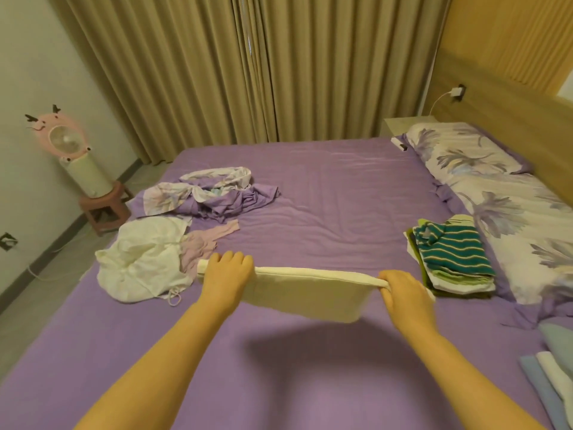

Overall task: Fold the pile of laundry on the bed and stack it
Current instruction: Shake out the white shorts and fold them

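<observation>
Bedroom, head view: purple bed (325,187) before tan curtains (248,66). Left hand (228,271) and right hand (400,290), fingers curled, grip a folded cream towel (307,297) lifted over the sheet. Unfolded laundry (173,231) lies left; folded stack (449,256) right, beside pillow (459,150). No legible writing.

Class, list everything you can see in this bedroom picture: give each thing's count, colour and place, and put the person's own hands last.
cream cloth: 1, cream, held stretched above the bed
folded stack: 1, striped teal top over green and white, right by the pillow
white garment: 1, white, crumpled, left
pink garment: 1, pale pink, beside the white one
floral bedding heap: 1, purple and white, far left
bed: 1, purple sheet
pillow: 1, floral, by headboard
fan: 1, pink, on a stool
curtains: tan, behind
left hand: grips cloth's left end
right hand: grips cloth's right end
</observation>
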Demonstrator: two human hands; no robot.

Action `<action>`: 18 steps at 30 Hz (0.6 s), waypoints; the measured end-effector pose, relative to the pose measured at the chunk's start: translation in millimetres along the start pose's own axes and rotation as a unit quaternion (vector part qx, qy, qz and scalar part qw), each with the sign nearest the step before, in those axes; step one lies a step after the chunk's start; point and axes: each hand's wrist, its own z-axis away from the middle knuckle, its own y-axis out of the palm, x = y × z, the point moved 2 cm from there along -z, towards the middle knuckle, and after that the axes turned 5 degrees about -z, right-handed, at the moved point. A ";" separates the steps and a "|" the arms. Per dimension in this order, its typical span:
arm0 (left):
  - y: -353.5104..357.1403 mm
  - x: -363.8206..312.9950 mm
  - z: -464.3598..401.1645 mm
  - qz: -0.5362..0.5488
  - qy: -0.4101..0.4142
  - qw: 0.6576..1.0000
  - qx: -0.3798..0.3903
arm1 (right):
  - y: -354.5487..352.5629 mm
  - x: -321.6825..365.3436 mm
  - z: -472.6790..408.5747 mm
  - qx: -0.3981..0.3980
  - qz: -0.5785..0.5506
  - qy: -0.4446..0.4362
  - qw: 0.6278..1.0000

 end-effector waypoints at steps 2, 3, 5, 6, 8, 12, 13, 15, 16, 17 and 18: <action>13.6 -11.8 0.1 -0.051 0.053 0.997 0.008 | 10.9 -10.9 14.8 0.026 0.033 0.004 0.999; 32.9 -22.5 3.7 -0.061 0.074 0.994 0.045 | 21.2 -17.9 25.6 0.062 0.066 0.005 0.996; 75.8 -39.6 12.0 -0.078 0.119 0.985 0.097 | 44.9 -28.8 45.4 0.132 0.090 0.006 0.987; 96.7 -48.6 17.7 -0.079 0.139 0.980 0.118 | 60.3 -34.6 56.4 0.166 0.090 0.006 0.982; 135.4 -69.4 36.1 -0.072 0.183 0.965 0.171 | 92.3 -44.8 83.8 0.239 0.108 0.026 0.965; 197.6 -96.4 81.7 -0.041 0.219 0.938 0.267 | 141.7 -57.7 128.9 0.319 0.115 0.075 0.938; 207.4 -100.2 92.9 -0.027 0.216 0.935 0.281 | 151.4 -58.9 138.2 0.341 0.113 0.087 0.929; 224.1 -107.9 111.5 0.013 0.207 0.930 0.304 | 165.5 -59.5 152.4 0.389 0.125 0.106 0.906; 231.1 -111.5 120.7 0.028 0.207 0.927 0.313 | 171.7 -60.3 159.4 0.400 0.119 0.115 0.901; 237.6 -114.6 129.3 0.038 0.209 0.924 0.319 | 178.1 -62.0 167.3 0.407 0.108 0.118 0.899; 243.8 -116.8 137.0 0.045 0.213 0.920 0.327 | 184.1 -62.5 174.3 0.417 0.101 0.118 0.896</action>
